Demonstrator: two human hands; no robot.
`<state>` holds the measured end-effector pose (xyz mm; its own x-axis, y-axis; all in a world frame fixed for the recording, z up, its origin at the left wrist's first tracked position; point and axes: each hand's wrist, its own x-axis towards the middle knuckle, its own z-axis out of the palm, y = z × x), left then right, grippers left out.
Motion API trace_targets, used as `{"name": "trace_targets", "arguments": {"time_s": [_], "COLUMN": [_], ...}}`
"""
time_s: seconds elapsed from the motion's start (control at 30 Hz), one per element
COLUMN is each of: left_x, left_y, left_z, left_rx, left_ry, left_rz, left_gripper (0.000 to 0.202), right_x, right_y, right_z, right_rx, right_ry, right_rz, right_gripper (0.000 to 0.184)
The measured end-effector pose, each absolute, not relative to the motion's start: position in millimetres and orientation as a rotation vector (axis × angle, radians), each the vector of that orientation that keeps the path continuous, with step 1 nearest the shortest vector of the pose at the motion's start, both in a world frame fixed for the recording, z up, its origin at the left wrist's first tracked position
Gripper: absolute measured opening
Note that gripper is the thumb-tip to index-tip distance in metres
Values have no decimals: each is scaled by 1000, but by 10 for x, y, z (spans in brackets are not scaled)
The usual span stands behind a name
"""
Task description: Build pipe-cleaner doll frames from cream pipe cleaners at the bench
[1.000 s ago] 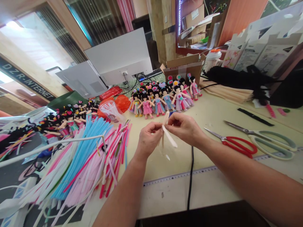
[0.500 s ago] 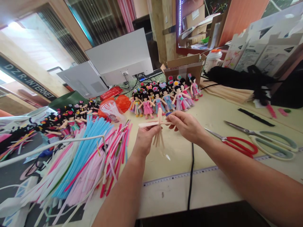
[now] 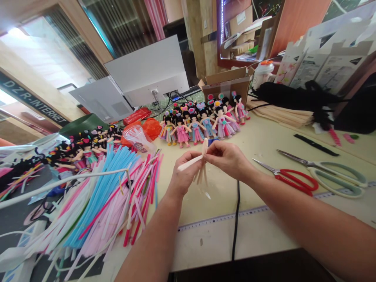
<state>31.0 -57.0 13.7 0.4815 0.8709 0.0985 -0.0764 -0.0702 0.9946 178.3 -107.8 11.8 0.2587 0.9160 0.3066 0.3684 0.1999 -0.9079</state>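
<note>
Between my two hands is a bundle of beige pipe cleaners (image 3: pixel 190 162), bent so that one end stands up, one sticks out left and several strands hang below. My left hand (image 3: pixel 182 172) is closed around its left side, thumb hidden partly behind the pale strip. My right hand (image 3: pixel 227 156) pinches it at the crossing point with thumb and forefinger. Just behind my right fingertips lies a small blue object (image 3: pixel 212 141), mostly covered. Beyond the hands stands a group of pipe-cleaner dolls (image 3: pixel 197 128) with black hair and colourful dresses.
Loose pipe cleaners (image 3: pixel 101 196) in blue, pink and white cover the left side. To the right lie red-handled scissors (image 3: pixel 296 181) and larger pale green scissors (image 3: pixel 337 174). A black cable (image 3: pixel 236 219) and a measuring tape (image 3: pixel 217 221) cross the near table. More dolls (image 3: pixel 88 147) lie at left.
My right hand has moved in against the bundle's crossing point. The left hand has turned, and the bundle's left end now slants down toward me.
</note>
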Motion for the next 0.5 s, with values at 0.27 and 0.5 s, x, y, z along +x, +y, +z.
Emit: {"name": "trace_targets", "arguments": {"time_s": [0.27, 0.5], "left_x": [269, 209], "left_y": [-455, -389], "left_z": [141, 192], "left_rx": [1315, 1180], "left_ry": [772, 808], "left_rz": [959, 984], "left_gripper": [21, 19], "right_x": [1838, 1917], "right_y": [-1065, -1030], "right_z": [180, 223], "right_rx": [-1271, -1271], "right_ry": [-1230, -1086], "right_rz": [846, 1038], "right_gripper": [39, 39]}}
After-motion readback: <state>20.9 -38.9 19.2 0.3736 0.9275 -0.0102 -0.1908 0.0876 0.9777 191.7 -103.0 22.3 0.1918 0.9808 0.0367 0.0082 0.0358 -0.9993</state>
